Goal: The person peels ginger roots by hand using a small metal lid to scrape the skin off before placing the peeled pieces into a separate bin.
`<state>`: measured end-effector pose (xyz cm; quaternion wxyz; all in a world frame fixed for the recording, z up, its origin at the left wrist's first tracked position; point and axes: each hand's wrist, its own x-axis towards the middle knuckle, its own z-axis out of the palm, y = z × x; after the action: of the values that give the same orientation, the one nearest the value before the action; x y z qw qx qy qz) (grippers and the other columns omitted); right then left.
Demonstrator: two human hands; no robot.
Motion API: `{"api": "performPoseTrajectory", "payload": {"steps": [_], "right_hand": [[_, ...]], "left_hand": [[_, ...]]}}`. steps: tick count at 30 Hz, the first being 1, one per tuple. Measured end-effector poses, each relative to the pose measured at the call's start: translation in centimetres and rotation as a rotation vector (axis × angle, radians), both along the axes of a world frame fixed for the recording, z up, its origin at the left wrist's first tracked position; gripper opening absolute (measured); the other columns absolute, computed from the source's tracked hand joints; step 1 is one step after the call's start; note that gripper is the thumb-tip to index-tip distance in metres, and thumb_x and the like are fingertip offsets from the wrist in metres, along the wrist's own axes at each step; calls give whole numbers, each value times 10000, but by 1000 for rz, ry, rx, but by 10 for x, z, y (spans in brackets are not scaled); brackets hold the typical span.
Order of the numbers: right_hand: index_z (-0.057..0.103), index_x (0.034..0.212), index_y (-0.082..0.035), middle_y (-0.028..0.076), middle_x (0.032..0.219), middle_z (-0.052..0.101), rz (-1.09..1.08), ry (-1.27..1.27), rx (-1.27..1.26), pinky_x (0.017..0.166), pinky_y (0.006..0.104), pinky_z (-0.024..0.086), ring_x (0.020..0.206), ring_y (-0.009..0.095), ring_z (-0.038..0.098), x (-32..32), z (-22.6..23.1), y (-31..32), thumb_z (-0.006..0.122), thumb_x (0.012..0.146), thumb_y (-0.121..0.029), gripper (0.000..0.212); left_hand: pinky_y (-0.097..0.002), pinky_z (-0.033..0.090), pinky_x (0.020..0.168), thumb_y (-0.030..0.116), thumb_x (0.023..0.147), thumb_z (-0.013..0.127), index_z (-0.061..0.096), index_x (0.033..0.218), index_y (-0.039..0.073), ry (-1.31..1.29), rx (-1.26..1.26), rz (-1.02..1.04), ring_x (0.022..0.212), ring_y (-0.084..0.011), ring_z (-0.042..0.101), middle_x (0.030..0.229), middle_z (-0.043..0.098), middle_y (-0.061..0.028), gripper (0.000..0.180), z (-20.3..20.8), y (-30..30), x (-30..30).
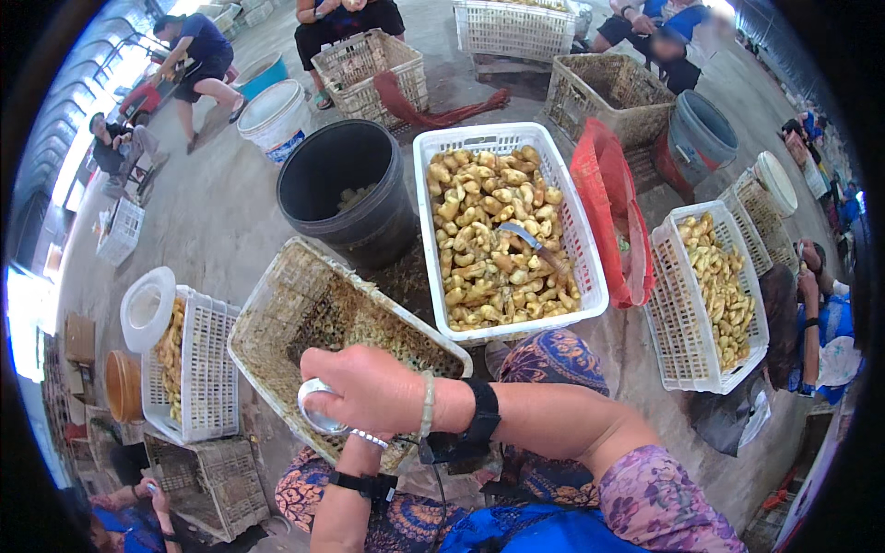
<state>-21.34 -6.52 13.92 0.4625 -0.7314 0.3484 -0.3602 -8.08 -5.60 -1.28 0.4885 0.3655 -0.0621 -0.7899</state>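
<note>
Silver bangle (318, 417): lower centre of the frame, on the left wrist, just below the dirty basket.
Right hand (369, 387): reaches across from the right; fingers closed on the bangle.
Left hand: hidden under the right hand, so its grip cannot be told; only the forearm with a black wrist strap (361, 483) shows.
Dirty basket (323, 323): tilted, centre left.
White crate (590, 276): centre, filled with yellowish peeled pieces; a curved knife (544, 247) lies on top.
Black bucket (346, 189): upper centre, beside the crate.

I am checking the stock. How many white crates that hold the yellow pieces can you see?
3. One full white crate lies ahead of the hands, one stands at the right, and one stands at the left. Crates farther back may also hold some.
</note>
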Motion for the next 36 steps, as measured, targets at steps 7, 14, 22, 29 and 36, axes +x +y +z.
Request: {"api": "performPoseTrajectory", "payload": {"steps": [7,14,22,29,36], "right_hand": [[512,948,-53,192,738,615,-82,-164,-36,638,473,469,738,405,608,-21,4,-11,601,840,-221,218],[504,945,-39,188,700,596,-209,-294,-82,604,465,464,698,391,606,-44,12,-17,611,836,-203,224],[469,946,-47,179,669,582,-325,-473,-100,575,429,485,678,373,620,-57,10,-24,630,829,-169,234],[453,943,-54,174,635,568,-301,-498,-93,537,448,471,640,394,604,-83,6,-19,645,820,-166,254],[452,940,-63,176,654,555,-286,-585,-32,539,449,453,638,397,588,-97,7,-18,646,815,-162,251]], "left_hand": [[-315,521,854,141,920,493,516,1122,5,-166,-99,-72,941,-235,624,1079,600,-125,245,16,-33,-20],[-315,518,864,179,952,480,530,1121,15,-344,-531,-20,944,-229,625,1072,611,-128,241,90,-139,-28],[-309,538,691,185,924,586,587,827,50,-517,-376,-199,728,-164,616,848,650,-84,166,0,-138,-95],[-231,470,569,50,829,607,609,885,23,-823,-377,-542,668,-110,595,771,617,-28,61,-89,-118,-192],[-372,499,773,116,729,662,641,948,46,-1414,-736,-751,851,-293,640,891,667,-130,230,-111,-126,-246]]}}
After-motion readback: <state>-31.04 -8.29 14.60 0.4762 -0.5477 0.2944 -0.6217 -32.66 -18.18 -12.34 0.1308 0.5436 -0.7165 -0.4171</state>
